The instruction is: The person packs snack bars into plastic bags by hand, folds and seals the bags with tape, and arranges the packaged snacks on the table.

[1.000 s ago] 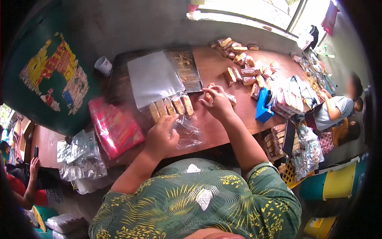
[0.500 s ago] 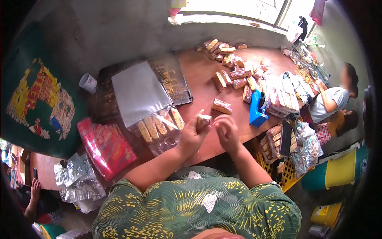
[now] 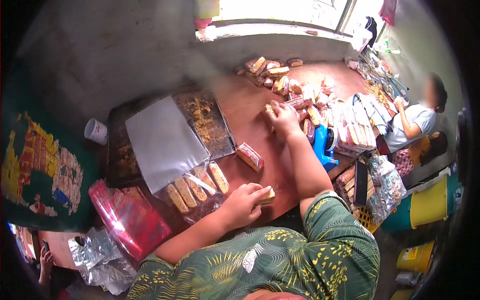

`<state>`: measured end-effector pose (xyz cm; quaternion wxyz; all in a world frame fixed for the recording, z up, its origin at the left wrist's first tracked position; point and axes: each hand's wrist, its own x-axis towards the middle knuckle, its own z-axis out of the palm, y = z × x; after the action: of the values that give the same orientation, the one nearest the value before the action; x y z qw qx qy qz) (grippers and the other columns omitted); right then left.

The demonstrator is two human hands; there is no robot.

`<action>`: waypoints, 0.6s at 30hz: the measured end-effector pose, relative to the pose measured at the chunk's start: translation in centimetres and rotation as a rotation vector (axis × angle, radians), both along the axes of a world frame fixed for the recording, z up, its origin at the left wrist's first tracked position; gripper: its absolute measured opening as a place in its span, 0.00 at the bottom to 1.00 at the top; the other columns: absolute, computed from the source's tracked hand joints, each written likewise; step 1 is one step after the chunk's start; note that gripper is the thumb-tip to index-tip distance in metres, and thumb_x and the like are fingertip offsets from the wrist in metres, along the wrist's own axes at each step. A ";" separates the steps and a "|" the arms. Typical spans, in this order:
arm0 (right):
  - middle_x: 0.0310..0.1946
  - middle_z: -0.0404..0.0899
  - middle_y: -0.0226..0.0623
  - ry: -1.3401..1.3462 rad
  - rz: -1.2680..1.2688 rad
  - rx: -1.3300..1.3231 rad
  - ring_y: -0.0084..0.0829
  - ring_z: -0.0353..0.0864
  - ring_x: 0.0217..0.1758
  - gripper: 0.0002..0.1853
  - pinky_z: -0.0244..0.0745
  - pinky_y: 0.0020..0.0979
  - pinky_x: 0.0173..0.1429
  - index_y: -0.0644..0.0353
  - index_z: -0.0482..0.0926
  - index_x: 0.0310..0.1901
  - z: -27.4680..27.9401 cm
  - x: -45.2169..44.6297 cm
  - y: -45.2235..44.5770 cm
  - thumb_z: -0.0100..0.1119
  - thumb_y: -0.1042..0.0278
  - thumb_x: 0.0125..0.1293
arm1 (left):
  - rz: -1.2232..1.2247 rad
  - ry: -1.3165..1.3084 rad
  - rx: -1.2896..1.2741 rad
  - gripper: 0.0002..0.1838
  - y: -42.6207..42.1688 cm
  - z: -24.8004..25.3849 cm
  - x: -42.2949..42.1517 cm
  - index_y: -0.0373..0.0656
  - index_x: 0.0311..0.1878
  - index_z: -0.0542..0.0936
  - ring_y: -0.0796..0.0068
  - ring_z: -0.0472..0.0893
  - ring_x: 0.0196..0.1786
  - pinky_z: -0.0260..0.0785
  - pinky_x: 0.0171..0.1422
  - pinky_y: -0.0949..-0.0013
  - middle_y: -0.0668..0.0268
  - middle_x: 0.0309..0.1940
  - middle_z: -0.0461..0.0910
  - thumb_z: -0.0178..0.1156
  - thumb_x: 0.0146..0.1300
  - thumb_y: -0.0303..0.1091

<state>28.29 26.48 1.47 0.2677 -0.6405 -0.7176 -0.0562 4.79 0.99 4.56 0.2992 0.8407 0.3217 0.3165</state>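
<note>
My left hand [image 3: 242, 204] is low over the table's front edge, fingers closed on a wrapped toasted bread bar [image 3: 268, 196] that sticks out past the fingertips. Farther out, my right hand [image 3: 284, 121] is at the near side of the pile, its fingers closed round another wrapped bread bar [image 3: 270, 107], mostly covered by the hand. A single wrapped bar with red print [image 3: 249, 156] lies on the table between the hands. Left of it, several bread bars [image 3: 202, 178] lie side by side in a clear plastic bag.
A pile of wrapped bars [image 3: 280, 75] lies at the back, beside a blue tape dispenser [image 3: 324, 145] and stacked packs [image 3: 354, 125]. A dark tray [image 3: 202, 112] with crumbs, a white cup [image 3: 96, 131] and red plastic [image 3: 130, 215] are leftward. A person [image 3: 412, 122] sits at right.
My right hand has moved away from the left hand, out to the pile. My left hand has lowered with its bread bar. The view has shifted and turned slightly.
</note>
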 end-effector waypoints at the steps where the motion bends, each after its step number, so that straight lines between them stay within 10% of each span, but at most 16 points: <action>1: 0.63 0.82 0.45 0.009 0.010 -0.157 0.43 0.76 0.70 0.32 0.69 0.45 0.73 0.52 0.86 0.59 2.1 -1.1 -1.6 0.52 0.32 0.72 | 0.008 -0.012 -0.005 0.31 0.2 -0.1 -0.1 0.42 0.69 0.77 0.46 0.77 0.61 0.72 0.68 0.53 0.49 0.57 0.79 0.67 0.59 0.27; 5: 0.52 0.86 0.51 0.448 0.141 -0.528 0.48 0.82 0.62 0.26 0.76 0.41 0.67 0.56 0.88 0.53 5.6 -2.3 -3.3 0.60 0.39 0.71 | 0.008 0.050 -0.097 0.31 0.8 0.9 -1.0 0.42 0.69 0.77 0.50 0.77 0.63 0.71 0.69 0.53 0.52 0.59 0.81 0.71 0.61 0.30; 9: 0.64 0.80 0.45 0.050 -0.185 0.063 0.46 0.78 0.67 0.25 0.73 0.49 0.71 0.50 0.84 0.60 2.1 3.3 1.9 0.62 0.45 0.68 | -0.016 0.012 -0.112 0.31 1.0 -0.4 -1.2 0.43 0.67 0.78 0.51 0.79 0.61 0.71 0.69 0.53 0.55 0.58 0.82 0.75 0.60 0.37; 14: 0.69 0.76 0.49 -0.245 -0.199 -0.375 0.52 0.73 0.73 0.33 0.67 0.49 0.77 0.49 0.80 0.68 4.5 1.2 -0.9 0.64 0.40 0.66 | -0.006 0.003 -0.091 0.29 1.1 -0.6 -1.4 0.43 0.63 0.79 0.50 0.80 0.60 0.72 0.67 0.53 0.56 0.55 0.83 0.76 0.60 0.39; 18: 0.61 0.82 0.56 0.320 0.002 -0.438 0.48 0.80 0.68 0.38 0.72 0.41 0.74 0.66 0.78 0.67 5.5 1.7 -2.8 0.66 0.40 0.67 | 0.012 0.018 -0.137 0.27 1.0 -0.3 -1.3 0.44 0.61 0.80 0.51 0.80 0.59 0.72 0.66 0.52 0.56 0.53 0.83 0.76 0.60 0.39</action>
<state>30.02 23.64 7.02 0.2328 -0.6833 -0.6617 0.2023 3.54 1.94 4.22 0.3514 0.8191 0.3501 0.2880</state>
